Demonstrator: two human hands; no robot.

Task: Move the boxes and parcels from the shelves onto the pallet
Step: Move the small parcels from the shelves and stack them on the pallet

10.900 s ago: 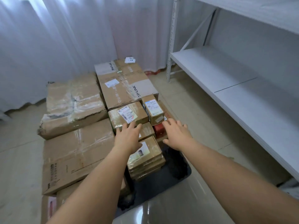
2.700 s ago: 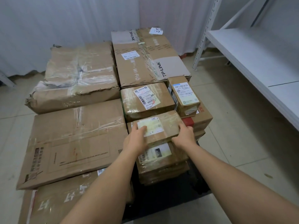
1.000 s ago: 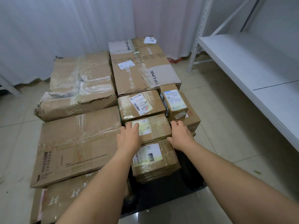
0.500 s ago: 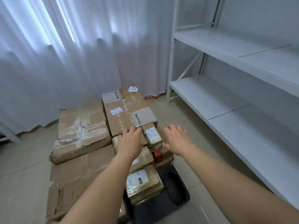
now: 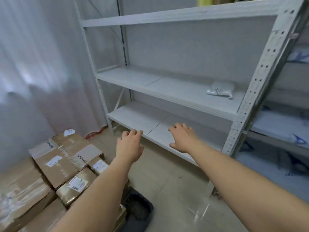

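While both my hands hang empty with fingers loosely spread, the white parcel (image 5: 220,89) lies crosswise at one o'clock on the middle shelf (image 5: 167,86), nearer my right hand (image 5: 183,138) than my left hand (image 5: 129,144).

Landmark = shelf rack (image 5: 167,91). Parcel (image 5: 220,89) lies on rack's middle shelf, twd its right end. Stacked boxes (image 5: 63,161) sit on floor, left of & in front of rack, w/ pallet (image 5: 138,210) under their near-right corner. Curtain (image 5: 38,64) hangs left of rack, behind boxes. Both hands, left hand (image 5: 129,144) & right hand (image 5: 183,138), are held out in front of rack's bottom shelf.
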